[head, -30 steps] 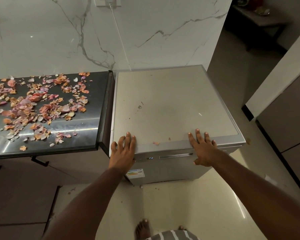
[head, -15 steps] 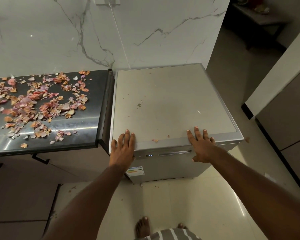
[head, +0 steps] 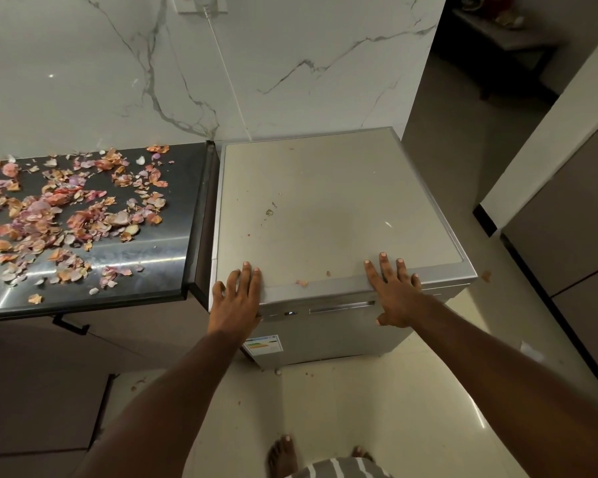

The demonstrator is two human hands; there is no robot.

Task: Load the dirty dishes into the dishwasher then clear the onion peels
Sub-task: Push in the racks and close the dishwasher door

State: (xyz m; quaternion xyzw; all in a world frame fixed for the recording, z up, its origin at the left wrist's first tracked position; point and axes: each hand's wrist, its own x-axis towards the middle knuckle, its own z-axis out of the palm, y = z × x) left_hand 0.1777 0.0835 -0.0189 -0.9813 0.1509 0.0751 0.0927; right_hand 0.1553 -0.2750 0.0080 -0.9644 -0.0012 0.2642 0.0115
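A dark, shiny tabletop (head: 145, 267) is on the left. Lots of pink and orange onion peels (head: 66, 215) lie spread all over it. Next to it stands the grey dishwasher (head: 325, 201), with a few small bits, maybe peel, on its flat top. The pale floor (head: 377, 408) has a few crumbs too.

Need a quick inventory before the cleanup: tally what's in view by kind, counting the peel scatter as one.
Dishwasher: 1
Hands, left hand and right hand, both flat on the dishwasher's front edge: 2
Counter: 1
Onion peels scatter on the counter: 1
Total: 5
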